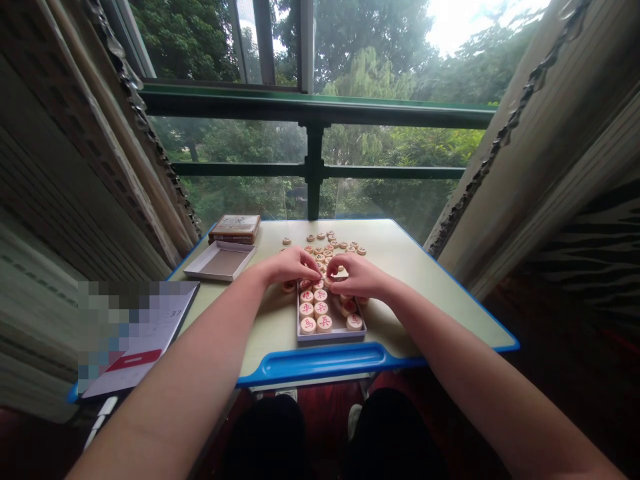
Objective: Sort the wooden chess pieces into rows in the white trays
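Note:
A shallow open box (332,338) near the table's front holds round wooden Chinese chess pieces (324,324) with red characters. They stand in two columns at its left, with a few more along its right side. My left hand (295,265) is over the box's far left corner, thumb and fingertips pinched together; what they hold, if anything, is hidden. Across from it, my right hand (356,275) curls over the far right part, its fingertips closed at a pale piece between the hands. Beyond both hands, loose pieces (343,245) lie scattered, partly covered by my fingers.
An empty box lid or tray (220,261) lies at the left of the table (425,300), with a brown box (235,229) behind it. A tablet-like device (150,333) with a white cable (101,420) is at the left edge. A blue groove (323,360) runs along the front.

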A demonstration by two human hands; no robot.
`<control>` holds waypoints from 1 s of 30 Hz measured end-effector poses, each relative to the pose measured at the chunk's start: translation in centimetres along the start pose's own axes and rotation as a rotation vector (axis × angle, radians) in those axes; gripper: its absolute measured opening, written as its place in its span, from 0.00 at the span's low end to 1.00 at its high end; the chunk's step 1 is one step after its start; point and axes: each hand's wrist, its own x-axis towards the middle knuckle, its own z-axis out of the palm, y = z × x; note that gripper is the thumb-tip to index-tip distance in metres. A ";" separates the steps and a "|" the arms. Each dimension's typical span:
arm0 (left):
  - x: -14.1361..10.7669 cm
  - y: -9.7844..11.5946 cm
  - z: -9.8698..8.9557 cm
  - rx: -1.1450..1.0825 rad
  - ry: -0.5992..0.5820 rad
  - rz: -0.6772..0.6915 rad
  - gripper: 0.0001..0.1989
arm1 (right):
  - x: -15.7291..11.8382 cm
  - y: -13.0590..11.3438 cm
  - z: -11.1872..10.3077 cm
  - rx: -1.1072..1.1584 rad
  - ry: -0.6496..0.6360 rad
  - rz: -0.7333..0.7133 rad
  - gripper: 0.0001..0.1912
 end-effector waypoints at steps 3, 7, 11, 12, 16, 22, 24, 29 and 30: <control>0.0 -0.1 0.0 -0.035 -0.015 -0.009 0.08 | 0.1 -0.1 0.0 -0.003 -0.013 -0.009 0.08; 0.1 -0.2 -0.1 -0.055 -0.030 0.002 0.07 | 0.2 -0.3 0.0 -0.016 -0.034 0.000 0.08; 0.1 -0.2 0.0 -0.078 -0.029 -0.012 0.08 | 0.2 -0.4 0.0 -0.012 -0.048 0.009 0.08; 0.2 -0.2 0.0 -0.068 -0.020 -0.020 0.08 | 0.2 -0.5 0.0 -0.012 -0.049 0.012 0.08; 0.3 -0.3 0.0 -0.020 -0.006 -0.037 0.09 | 0.3 -0.6 0.0 -0.026 -0.062 0.024 0.08; 0.3 -0.3 -0.1 0.013 -0.021 -0.048 0.10 | 0.4 -0.6 0.1 -0.017 -0.108 0.037 0.09; 0.3 -0.2 -0.1 0.017 -0.022 -0.052 0.10 | 0.4 -0.6 0.1 -0.014 -0.115 0.041 0.10; 0.2 0.0 0.0 0.061 -0.013 -0.070 0.11 | 0.4 -0.6 0.2 -0.011 -0.113 0.043 0.09; 0.2 0.1 0.0 0.072 -0.011 -0.074 0.11 | 0.4 -0.6 0.2 -0.010 -0.112 0.043 0.09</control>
